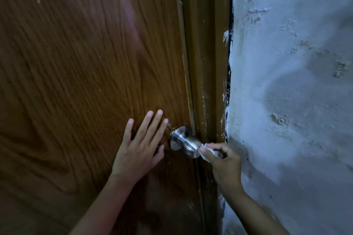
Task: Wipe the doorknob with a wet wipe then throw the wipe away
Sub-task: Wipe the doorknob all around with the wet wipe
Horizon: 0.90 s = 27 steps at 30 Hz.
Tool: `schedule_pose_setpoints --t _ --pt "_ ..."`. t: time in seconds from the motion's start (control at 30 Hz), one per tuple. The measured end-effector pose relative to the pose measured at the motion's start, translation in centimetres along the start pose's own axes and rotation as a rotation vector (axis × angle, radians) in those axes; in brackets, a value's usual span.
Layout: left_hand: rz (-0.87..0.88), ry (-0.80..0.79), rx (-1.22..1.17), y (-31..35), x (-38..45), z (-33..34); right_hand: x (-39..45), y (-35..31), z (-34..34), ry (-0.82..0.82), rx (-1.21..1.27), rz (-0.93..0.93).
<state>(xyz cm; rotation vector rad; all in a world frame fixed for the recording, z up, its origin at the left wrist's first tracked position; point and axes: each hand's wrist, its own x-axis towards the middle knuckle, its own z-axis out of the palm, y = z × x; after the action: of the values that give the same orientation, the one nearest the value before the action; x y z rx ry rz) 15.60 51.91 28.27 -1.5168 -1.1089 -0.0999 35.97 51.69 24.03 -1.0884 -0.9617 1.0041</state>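
A round silver doorknob (186, 142) sticks out from a brown wood-grain door (76, 72), near its right edge. My right hand (222, 160) pinches a small crumpled white wet wipe (205, 150) and presses it against the knob's front face. My left hand (140, 144) lies flat on the door just left of the knob, fingers spread, holding nothing. Much of the wipe is hidden inside my right fingers.
A brown door frame (208, 63) runs down beside the door's right edge. Right of it stands a rough, pale blue-grey plastered wall (290, 82) with chipped patches. No bin is in view.
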Motion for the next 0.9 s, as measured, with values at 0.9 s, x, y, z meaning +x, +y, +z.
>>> schedule_pose_setpoints --t 0.9 --pt "0.006 -0.005 0.025 -0.1 0.0 -0.1 -1.8 1.3 0.9 -0.078 -0.222 -0.151"
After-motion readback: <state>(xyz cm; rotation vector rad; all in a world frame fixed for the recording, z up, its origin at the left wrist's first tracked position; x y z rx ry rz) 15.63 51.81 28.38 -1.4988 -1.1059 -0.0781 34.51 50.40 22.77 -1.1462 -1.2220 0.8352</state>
